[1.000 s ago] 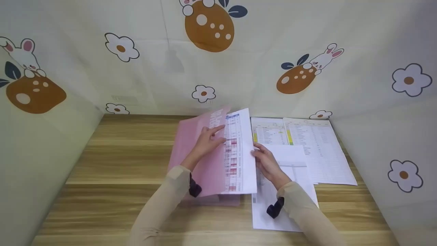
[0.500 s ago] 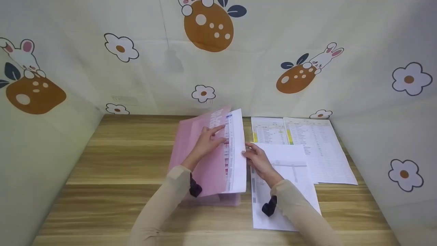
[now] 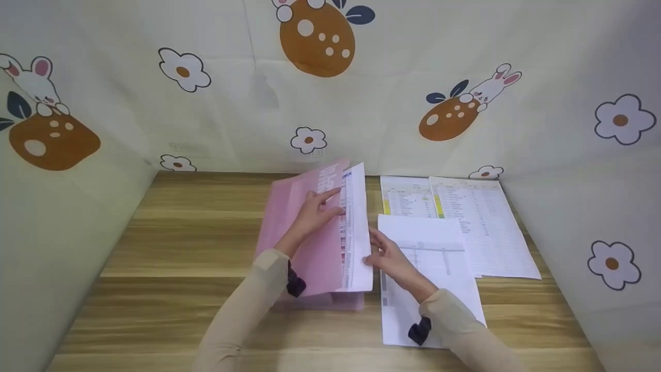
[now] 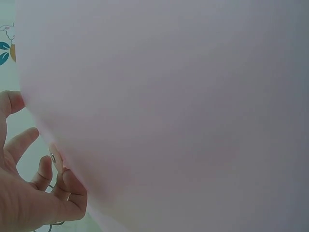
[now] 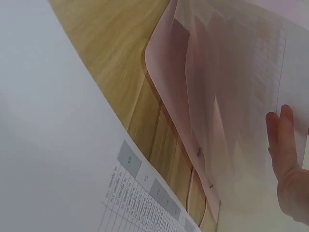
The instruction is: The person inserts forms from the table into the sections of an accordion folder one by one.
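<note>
A pink folder (image 3: 315, 243) stands partly raised at the middle of the table, its cover held up by my left hand (image 3: 312, 214), whose thumb and fingers grip the cover's free edge. In the left wrist view the left hand (image 4: 38, 188) lies along that edge. A printed sheet (image 3: 359, 232) juts out from under the cover toward the right. My right hand (image 3: 395, 258) holds the sheet's right edge between thumb and fingers. From the right wrist camera, the right hand's fingers (image 5: 286, 140) lie against the sheet, with the folder's pink inside (image 5: 169, 67) beside it.
A loose printed page (image 3: 428, 310) lies under my right forearm. Behind it two more sheets, one at the left (image 3: 408, 199) and one at the right (image 3: 496, 232), lie near the back edge of the wooden table (image 3: 181, 248). A patterned curtain (image 3: 232, 119) surrounds the table.
The printed sheet has moved left, further under the pink cover. My right hand moved left with it, then lower along its edge. My left hand has stayed in place.
</note>
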### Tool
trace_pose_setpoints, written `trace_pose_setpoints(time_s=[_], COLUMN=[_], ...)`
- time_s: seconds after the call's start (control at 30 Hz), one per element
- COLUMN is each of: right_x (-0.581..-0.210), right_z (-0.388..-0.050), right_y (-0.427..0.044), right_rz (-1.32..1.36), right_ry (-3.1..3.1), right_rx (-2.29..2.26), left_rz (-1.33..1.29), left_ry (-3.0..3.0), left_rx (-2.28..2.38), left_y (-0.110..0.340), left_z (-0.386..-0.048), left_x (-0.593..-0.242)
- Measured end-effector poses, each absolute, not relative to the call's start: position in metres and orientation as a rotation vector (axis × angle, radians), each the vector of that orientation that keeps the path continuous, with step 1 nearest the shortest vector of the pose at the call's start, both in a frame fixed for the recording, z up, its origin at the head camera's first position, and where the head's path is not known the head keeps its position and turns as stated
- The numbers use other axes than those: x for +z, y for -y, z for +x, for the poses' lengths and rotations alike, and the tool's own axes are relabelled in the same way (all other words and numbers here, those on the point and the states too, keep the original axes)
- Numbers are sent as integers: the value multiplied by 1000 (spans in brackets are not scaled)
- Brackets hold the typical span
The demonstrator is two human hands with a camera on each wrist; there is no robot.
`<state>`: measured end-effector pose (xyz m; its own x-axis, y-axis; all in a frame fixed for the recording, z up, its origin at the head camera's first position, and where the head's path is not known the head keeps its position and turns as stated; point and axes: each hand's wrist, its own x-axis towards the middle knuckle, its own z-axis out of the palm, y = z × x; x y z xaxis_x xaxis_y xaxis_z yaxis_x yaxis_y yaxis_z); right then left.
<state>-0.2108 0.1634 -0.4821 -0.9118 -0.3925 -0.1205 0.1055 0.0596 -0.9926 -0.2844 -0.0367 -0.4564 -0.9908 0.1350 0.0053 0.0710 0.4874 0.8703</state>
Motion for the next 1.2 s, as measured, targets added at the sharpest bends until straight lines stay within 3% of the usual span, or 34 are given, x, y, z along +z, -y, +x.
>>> trace_pose_setpoints(time_s=[0.47,0.83,1.2], right_x=[-483,-448,-451], right_z=[-206,-195,-198], right_y=[-154,-141,-132], right_rz=[-351,-558,-536], right_ry=[-1924,-2235,-2248], right_rx=[-1956,-1811,-1794], left_rz=[242,269,332], left_ry=[-2669,-2704,-2735], left_rx=[1574,1567,1598], left_y=[38,38,38], left_z=[-286,-286,-285], left_x=[-459,-458,-459])
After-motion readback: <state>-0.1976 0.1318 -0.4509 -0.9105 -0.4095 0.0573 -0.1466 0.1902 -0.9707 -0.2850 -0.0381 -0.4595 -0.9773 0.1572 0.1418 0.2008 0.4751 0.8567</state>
